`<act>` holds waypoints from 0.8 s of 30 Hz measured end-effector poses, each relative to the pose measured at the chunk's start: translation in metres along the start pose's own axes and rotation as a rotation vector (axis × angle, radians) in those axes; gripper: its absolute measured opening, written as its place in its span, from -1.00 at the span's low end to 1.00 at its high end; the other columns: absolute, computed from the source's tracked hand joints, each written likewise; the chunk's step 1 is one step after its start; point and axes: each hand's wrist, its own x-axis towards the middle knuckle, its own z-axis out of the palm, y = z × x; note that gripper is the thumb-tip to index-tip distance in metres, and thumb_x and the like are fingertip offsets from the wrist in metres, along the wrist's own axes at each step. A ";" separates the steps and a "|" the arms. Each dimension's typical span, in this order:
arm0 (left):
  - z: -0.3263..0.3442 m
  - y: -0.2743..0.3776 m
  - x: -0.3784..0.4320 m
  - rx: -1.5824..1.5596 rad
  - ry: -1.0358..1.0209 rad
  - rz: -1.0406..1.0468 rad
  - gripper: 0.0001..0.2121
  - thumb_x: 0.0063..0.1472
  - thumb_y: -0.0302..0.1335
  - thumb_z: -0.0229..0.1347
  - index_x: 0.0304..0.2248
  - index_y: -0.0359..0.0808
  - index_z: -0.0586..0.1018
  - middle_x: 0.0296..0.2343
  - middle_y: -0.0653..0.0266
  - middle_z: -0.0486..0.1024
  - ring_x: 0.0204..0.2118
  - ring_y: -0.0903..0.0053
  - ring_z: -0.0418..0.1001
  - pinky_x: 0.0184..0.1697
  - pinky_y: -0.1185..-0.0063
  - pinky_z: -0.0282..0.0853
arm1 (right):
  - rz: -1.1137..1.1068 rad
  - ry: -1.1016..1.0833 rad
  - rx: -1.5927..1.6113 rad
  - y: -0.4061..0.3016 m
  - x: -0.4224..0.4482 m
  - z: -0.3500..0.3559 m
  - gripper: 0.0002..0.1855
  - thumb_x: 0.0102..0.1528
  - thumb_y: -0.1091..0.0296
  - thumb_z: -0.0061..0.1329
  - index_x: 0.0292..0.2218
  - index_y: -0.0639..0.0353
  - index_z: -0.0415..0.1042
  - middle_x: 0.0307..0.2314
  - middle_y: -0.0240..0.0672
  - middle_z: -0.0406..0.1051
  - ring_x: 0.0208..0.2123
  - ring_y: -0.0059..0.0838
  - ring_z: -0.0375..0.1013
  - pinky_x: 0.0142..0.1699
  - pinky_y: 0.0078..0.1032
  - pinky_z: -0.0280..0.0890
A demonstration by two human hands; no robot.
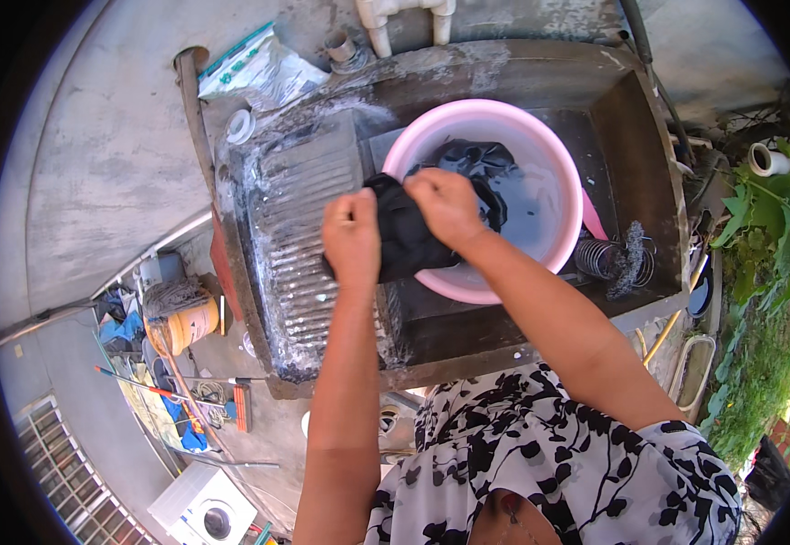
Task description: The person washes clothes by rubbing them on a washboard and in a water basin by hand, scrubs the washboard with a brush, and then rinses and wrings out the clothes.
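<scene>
A bunched black cloth (405,238) is stretched between my two fists, above the seam between the ribbed concrete washboard (299,231) and the basin side of the sink. My left hand (352,238) grips its left part over the ribs. At the upper right of the cloth, my right hand (446,204) clutches it beside the rim of a pink plastic basin (568,238). Cloudy greyish water fills part of that basin, with more dark wet fabric (476,160) lying in it. Whether the held cloth joins the fabric in the water is hidden by my right hand.
The concrete sink (633,136) has raised walls around the basin. A metal coil with scouring mesh (630,262) lies in its right corner. A plastic bag (258,71) and a white ring (240,127) sit by the upper left edge. A yellow bucket (194,323) stands left, below.
</scene>
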 end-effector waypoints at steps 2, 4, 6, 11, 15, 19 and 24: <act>0.050 0.026 -0.017 0.055 -0.068 0.129 -0.82 0.13 -0.39 0.14 -0.32 -0.32 0.51 -0.36 0.13 0.44 -0.32 0.33 0.43 -0.21 0.48 0.33 | -0.073 0.182 -0.214 0.031 -0.003 -0.054 -0.66 0.07 0.11 -0.07 -0.53 0.21 0.46 -0.50 -0.13 0.44 -0.41 -0.05 0.42 -0.28 -0.26 0.30; 0.092 0.018 -0.028 0.357 -0.168 0.192 -0.64 0.11 -0.38 0.14 -0.09 -0.25 0.44 -0.13 0.08 0.40 -0.13 0.27 0.40 -0.09 0.41 0.29 | -0.158 0.176 -0.566 0.072 -0.005 -0.082 -0.68 0.05 0.04 -0.04 -0.33 0.08 0.51 -0.27 -0.18 0.44 -0.22 -0.09 0.39 -0.13 -0.19 0.27; 0.121 -0.011 -0.043 0.609 -0.212 0.189 -0.41 0.08 -0.24 0.14 0.11 -0.14 0.28 0.08 0.00 0.22 0.10 0.07 0.19 0.06 0.16 0.12 | -0.240 0.158 -0.819 0.099 -0.012 -0.080 -0.49 0.03 -0.11 -0.05 -0.08 0.00 0.44 -0.04 -0.15 0.31 -0.07 -0.02 0.31 0.00 -0.12 0.19; 0.183 -0.047 -0.060 0.780 -0.360 -0.058 -0.40 0.16 -0.10 0.00 0.14 -0.23 0.27 0.13 -0.12 0.12 0.14 -0.05 0.13 0.14 0.14 0.05 | 0.023 -0.044 -0.838 0.161 -0.006 -0.073 -0.26 0.02 -0.27 -0.08 0.07 0.08 0.32 0.02 -0.03 0.25 -0.10 0.06 0.32 -0.01 -0.06 0.18; 0.205 -0.097 -0.045 1.132 -0.503 0.233 -0.46 0.13 -0.11 0.02 0.03 -0.28 0.43 0.05 -0.01 0.31 0.16 0.04 0.15 0.13 0.21 0.13 | 0.350 -0.251 -0.868 0.174 0.026 -0.063 -0.42 0.04 -0.03 -0.06 -0.01 0.17 0.38 -0.24 0.00 0.43 -0.15 0.01 0.37 -0.04 -0.06 0.19; 0.209 -0.154 0.003 1.083 -0.647 0.082 -0.52 0.15 -0.11 0.00 -0.09 -0.32 0.52 -0.13 0.01 0.48 0.02 0.16 0.35 0.06 0.27 0.26 | 0.145 -0.172 -0.883 0.215 0.033 -0.050 -0.64 0.03 0.12 -0.08 -0.25 0.18 0.52 -0.31 0.00 0.45 -0.20 0.01 0.41 -0.06 -0.08 0.23; 0.208 -0.074 0.039 0.973 -0.716 -0.062 -0.57 0.19 -0.12 -0.02 -0.21 -0.36 0.56 -0.26 -0.02 0.53 -0.18 0.13 0.50 -0.07 0.27 0.36 | 0.149 -0.300 -0.806 0.175 0.069 -0.080 -0.66 0.06 0.14 -0.12 -0.31 0.21 0.52 -0.33 -0.02 0.47 -0.24 -0.02 0.46 -0.07 -0.17 0.31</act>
